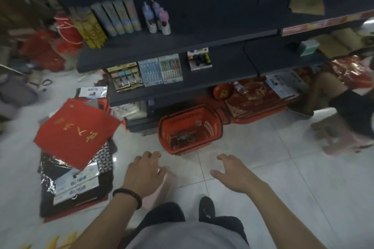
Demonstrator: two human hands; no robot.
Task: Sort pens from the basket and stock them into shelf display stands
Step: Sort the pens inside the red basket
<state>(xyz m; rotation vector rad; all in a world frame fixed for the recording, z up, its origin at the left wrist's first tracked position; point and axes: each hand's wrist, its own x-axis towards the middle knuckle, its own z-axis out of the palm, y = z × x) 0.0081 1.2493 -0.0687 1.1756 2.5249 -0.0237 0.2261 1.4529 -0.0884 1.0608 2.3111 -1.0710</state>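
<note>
Both my hands hang out in front of me over the white tile floor [263, 198], holding nothing. My left hand [144, 174], with a dark bead bracelet [129, 195] on the wrist, has its fingers loosely curled downward above a pale pink stool [159, 190], though I cannot tell whether it touches it. My right hand [232, 172] is spread, fingers relaxed and apart, thumb pointing inward. Just beyond my fingertips, the red basket [190, 127] sits on the floor against the foot of the dark shelf unit [222, 62], with a dark tangle of pens [182, 136] lying in its bottom; they are too blurred to tell apart. On the middle shelf above the basket stand three pen display stands [145, 74] side by side, a blue one and a greenish one next to a yellowish one, and a small white box [199, 58] well to their right. To my left, a red cloth with gold characters [75, 130] lies on a stack of packaged goods [77, 184].
</note>
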